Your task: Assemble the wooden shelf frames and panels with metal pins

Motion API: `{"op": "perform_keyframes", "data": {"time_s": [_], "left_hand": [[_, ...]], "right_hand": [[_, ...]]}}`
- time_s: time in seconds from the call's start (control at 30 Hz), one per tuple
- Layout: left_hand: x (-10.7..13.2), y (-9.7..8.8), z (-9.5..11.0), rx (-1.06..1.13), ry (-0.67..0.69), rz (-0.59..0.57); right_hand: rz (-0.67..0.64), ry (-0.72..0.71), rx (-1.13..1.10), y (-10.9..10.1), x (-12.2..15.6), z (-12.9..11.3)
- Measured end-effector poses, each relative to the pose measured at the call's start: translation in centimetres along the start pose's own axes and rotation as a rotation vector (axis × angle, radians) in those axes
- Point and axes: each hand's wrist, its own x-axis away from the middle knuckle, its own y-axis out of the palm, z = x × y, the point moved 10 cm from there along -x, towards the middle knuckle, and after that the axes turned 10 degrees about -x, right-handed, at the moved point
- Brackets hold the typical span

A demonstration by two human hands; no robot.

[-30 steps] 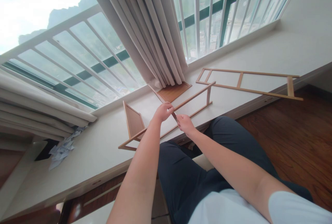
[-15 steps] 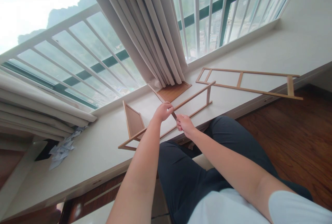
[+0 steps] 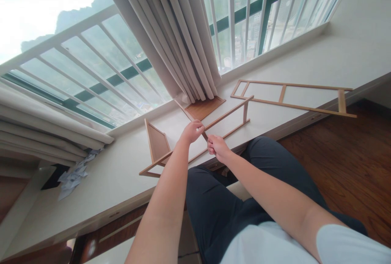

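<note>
A light wooden frame (image 3: pixel 232 113) with two long rails lies on the pale window ledge (image 3: pixel 128 174), its left end joined to an upright wooden panel (image 3: pixel 157 144). My left hand (image 3: pixel 192 130) is closed around the upper rail near the middle. Just to its right, my right hand (image 3: pixel 217 146) is a fist pinched on something small against the frame; I cannot make it out. A second wooden panel (image 3: pixel 203 107) stands tilted behind my left hand, at the foot of the curtain.
A second ladder-like wooden frame (image 3: pixel 293 95) lies flat on the ledge to the right. Beige curtains (image 3: pixel 180 31) hang over the barred window. Crumpled white paper (image 3: pixel 75 174) sits at the ledge's left. My dark-trousered knees (image 3: pixel 265 166) press against the ledge; wooden floor (image 3: pixel 345 162) right.
My right hand has shifted slightly left and up along the frame, toward my left hand. The frame and panels have not moved.
</note>
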Motion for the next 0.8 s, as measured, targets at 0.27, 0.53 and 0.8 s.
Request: {"op": "perform_keyframes", "data": {"time_s": [0.27,0.53,0.8], "left_hand": [[0.0,0.0,0.0,0.006,-0.002,0.006],[0.1,-0.1,0.0,0.005,-0.006,0.004],[0.1,0.0,-0.1,0.003,-0.011,0.006]], "right_hand": [[-0.004,0.038,-0.060,0.1,0.2,0.2],[-0.027,0.110,-0.154,0.1,-0.1,0.9],[-0.029,0.145,-0.203,0.3,0.1,1.0]]}}
